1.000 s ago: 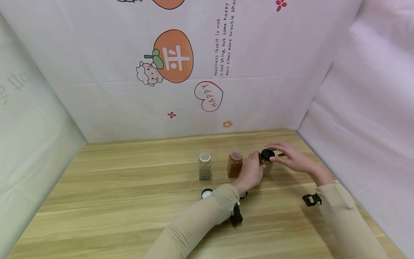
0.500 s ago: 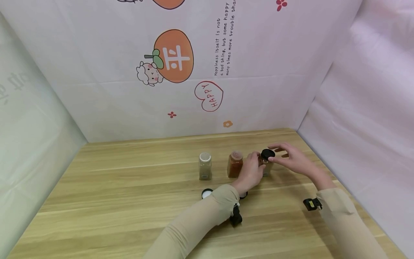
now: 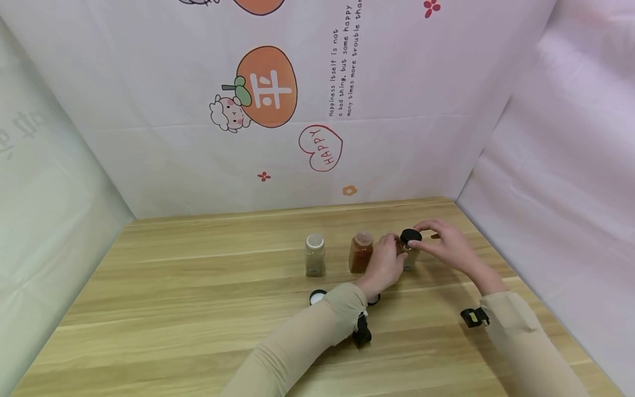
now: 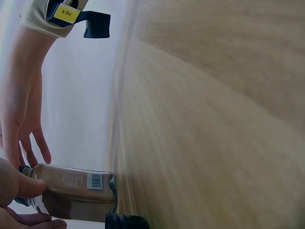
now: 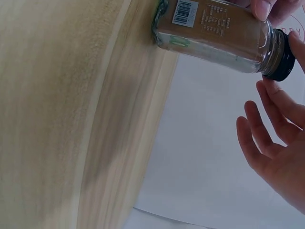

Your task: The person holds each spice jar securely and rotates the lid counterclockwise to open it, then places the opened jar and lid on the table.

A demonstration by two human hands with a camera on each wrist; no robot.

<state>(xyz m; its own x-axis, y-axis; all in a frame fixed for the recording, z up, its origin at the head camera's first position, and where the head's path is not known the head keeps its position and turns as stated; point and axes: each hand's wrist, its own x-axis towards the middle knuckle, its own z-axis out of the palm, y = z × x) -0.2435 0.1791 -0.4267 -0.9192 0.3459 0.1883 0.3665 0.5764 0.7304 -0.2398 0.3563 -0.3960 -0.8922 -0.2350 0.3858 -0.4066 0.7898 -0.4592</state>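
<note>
- Three spice jars stand in a row at the centre of your table (image 3: 198, 286): a pale jar (image 3: 315, 255) leftmost, a red jar (image 3: 360, 252) beside it, a brown jar (image 3: 408, 256) rightmost.
- Two loose lids (image 3: 317, 296) lie just below the row, one partly behind your left sleeve.
- Your left hand (image 3: 386, 264) grips the brown jar's body.
- Your right hand (image 3: 446, 245), right of centre, touches that jar's black cap (image 3: 410, 236) with curled fingertips (image 5: 267, 90).
</note>
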